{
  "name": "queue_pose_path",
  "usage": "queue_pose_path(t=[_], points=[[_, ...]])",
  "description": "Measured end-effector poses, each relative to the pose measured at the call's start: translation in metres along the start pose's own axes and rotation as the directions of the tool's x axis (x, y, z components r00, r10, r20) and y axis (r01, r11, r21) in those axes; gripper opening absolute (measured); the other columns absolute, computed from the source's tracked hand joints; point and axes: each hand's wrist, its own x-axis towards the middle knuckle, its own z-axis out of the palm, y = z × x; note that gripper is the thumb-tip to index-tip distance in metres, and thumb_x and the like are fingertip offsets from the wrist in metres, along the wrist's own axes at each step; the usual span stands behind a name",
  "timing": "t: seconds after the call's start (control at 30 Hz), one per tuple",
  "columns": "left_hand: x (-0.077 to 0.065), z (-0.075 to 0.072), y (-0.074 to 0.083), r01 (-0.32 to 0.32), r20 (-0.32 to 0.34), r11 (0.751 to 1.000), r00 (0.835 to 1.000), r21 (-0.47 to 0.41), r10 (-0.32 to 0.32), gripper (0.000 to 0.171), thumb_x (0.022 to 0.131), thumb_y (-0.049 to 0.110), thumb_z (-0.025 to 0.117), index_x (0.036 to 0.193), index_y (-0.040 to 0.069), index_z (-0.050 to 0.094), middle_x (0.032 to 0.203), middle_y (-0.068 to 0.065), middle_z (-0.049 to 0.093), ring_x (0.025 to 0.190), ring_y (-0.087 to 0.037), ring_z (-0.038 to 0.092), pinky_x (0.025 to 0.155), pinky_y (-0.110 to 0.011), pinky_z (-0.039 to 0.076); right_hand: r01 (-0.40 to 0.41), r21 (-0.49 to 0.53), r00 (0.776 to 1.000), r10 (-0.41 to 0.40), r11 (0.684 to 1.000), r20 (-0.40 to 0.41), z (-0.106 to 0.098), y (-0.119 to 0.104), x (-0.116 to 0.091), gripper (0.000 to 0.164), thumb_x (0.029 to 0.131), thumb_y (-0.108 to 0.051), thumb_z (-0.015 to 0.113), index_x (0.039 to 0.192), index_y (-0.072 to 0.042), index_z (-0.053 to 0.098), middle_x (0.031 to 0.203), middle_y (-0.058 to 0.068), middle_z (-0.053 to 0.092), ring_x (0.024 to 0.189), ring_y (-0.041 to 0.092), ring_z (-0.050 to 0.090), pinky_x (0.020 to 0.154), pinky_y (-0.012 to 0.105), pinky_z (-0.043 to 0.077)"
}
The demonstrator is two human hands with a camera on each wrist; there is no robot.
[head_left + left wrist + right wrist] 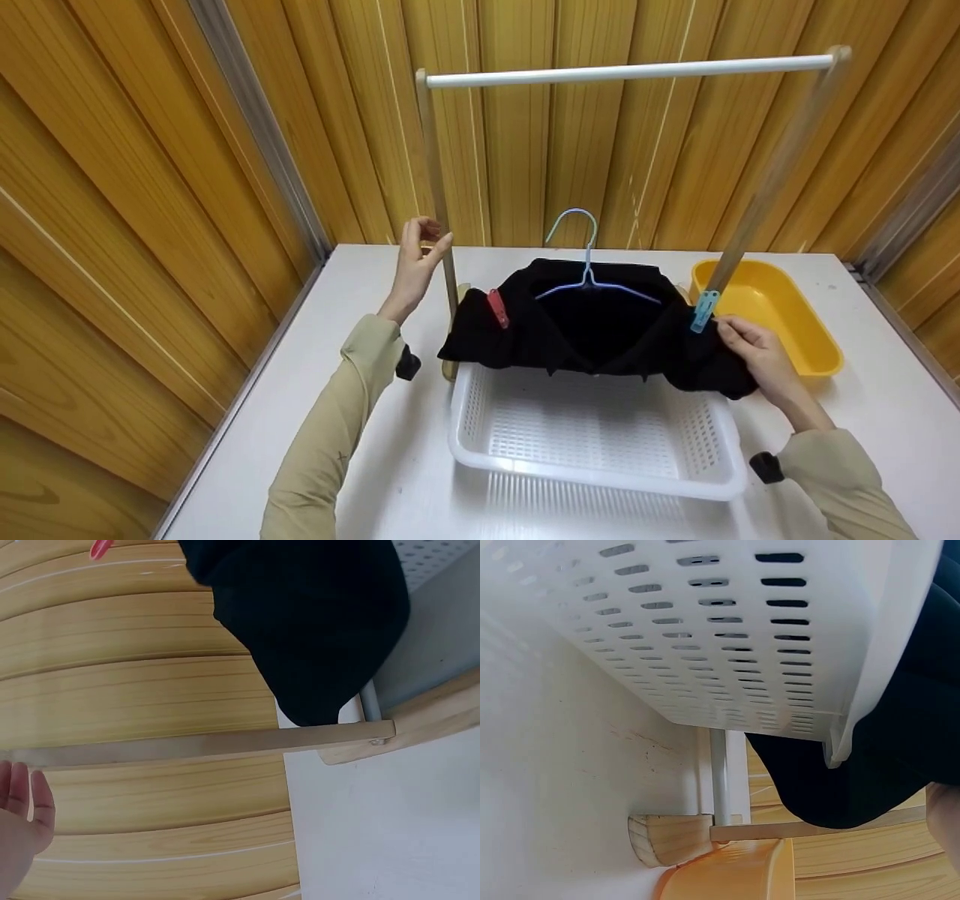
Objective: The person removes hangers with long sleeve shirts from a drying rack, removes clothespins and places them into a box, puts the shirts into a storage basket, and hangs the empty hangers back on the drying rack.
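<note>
A black shirt point(592, 352) hangs on a blue wire hanger point(589, 262), whose hook stands free below the rod. A red clothespin point(498, 308) is on the shirt's left shoulder side, and a light blue clothespin point(705, 311) on its right. My right hand point(761, 360) pinches the shirt's right sleeve beside the blue clothespin; only part of that hand shows in the right wrist view. My left hand point(415, 266) is raised beside the rack's left wooden post point(187, 748), fingers loosely bent and holding nothing. Whether it touches the post I cannot tell.
The rack's white rod point(630, 73) spans high between two wooden posts. A white perforated basket point(600, 476) sits under the shirt, on the white table point(405, 465). An orange-yellow basin point(806, 330) stands behind the right post. Wood-look panels point(517, 150) close the back.
</note>
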Motion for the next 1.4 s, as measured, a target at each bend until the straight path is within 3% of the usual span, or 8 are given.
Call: queue_pose_path(t=[0.27,0.47,0.7,0.83,1.1,1.17,1.27,1.4], points=[[-0.011,0.005,0.007,-0.039,0.139,0.999,0.99,-0.017,0.041,0.025,0.072,0.021,0.046,0.095,0.016,0.036,0.087,-0.001,0.038,0.076,-0.012,0.038,0.058,-0.027,0.032,0.019,0.049,1.0,-0.019,0.999,0.0,0.002,-0.003,0.0,0.017,0.076,0.004,0.033,0.087,0.012,0.043,0.085,0.019,0.045,0.079,0.019,0.039,0.067,0.019,0.029],[-0.027,0.009,0.007,-0.002,0.275,0.997,0.961,-0.078,0.023,0.028,0.073,0.015,0.045,0.099,0.016,0.035,0.091,-0.001,0.04,0.082,-0.019,0.038,0.062,-0.027,0.033,0.003,0.069,1.0,-0.003,0.998,0.002,0.001,0.0,-0.001,0.018,0.076,0.003,0.033,0.088,0.011,0.044,0.086,0.02,0.044,0.079,0.021,0.038,0.068,0.02,0.029],[-0.044,0.012,0.0,0.035,0.341,0.997,0.94,-0.068,-0.01,0.033,0.072,0.016,0.046,0.103,0.014,0.035,0.093,0.0,0.04,0.083,-0.015,0.038,0.062,-0.029,0.032,0.033,0.149,0.996,-0.045,0.988,0.081,-0.036,0.078,0.0,0.022,0.076,-0.002,0.035,0.095,0.009,0.042,0.094,0.021,0.041,0.086,0.027,0.035,0.072,0.026,0.026],[-0.055,0.016,-0.007,0.061,0.377,0.995,0.926,-0.079,-0.027,0.034,0.07,0.019,0.048,0.102,0.015,0.035,0.091,-0.003,0.041,0.08,-0.016,0.04,0.061,-0.028,0.033,0.037,0.114,0.995,-0.048,0.993,0.092,-0.048,0.102,0.001,0.022,0.077,0.003,0.032,0.096,0.009,0.041,0.095,0.022,0.04,0.087,0.027,0.034,0.072,0.026,0.027],[-0.074,0.025,-0.019,0.049,0.447,0.995,0.895,-0.088,-0.005,0.043,0.065,0.015,0.055,0.102,0.008,0.033,0.082,-0.013,0.042,0.073,-0.022,0.041,0.059,-0.029,0.034,0.073,0.19,0.988,-0.097,0.979,0.118,-0.039,0.085,-0.001,0.022,0.077,0.003,0.031,0.096,0.01,0.04,0.094,0.022,0.04,0.088,0.026,0.034,0.073,0.025,0.026],[-0.077,0.026,-0.019,0.039,0.45,0.996,0.893,-0.085,0.003,0.043,0.064,0.014,0.055,0.101,0.007,0.034,0.08,-0.013,0.043,0.071,-0.022,0.041,0.059,-0.03,0.034,0.034,0.211,0.994,-0.055,0.977,0.096,-0.034,0.077,-0.003,0.022,0.076,0.002,0.033,0.096,0.01,0.04,0.094,0.022,0.04,0.088,0.027,0.033,0.073,0.026,0.025],[-0.08,0.027,-0.017,0.037,0.448,0.996,0.894,-0.079,0.002,0.041,0.064,0.013,0.056,0.099,0.006,0.035,0.079,-0.013,0.043,0.07,-0.022,0.041,0.059,-0.033,0.033,0.06,0.193,0.988,-0.086,0.979,0.13,-0.04,0.087,-0.002,0.023,0.077,0.005,0.028,0.097,0.01,0.039,0.096,0.022,0.039,0.089,0.026,0.033,0.072,0.023,0.026],[-0.086,0.028,-0.011,0.032,0.441,0.996,0.897,-0.083,0.008,0.037,0.064,0.01,0.055,0.095,0.002,0.037,0.08,-0.014,0.043,0.073,-0.023,0.041,0.063,-0.036,0.031,0.056,0.126,0.994,-0.067,0.99,0.087,-0.023,0.051,-0.001,0.022,0.077,0.004,0.03,0.094,0.01,0.041,0.092,0.022,0.041,0.086,0.026,0.035,0.07,0.022,0.028]])
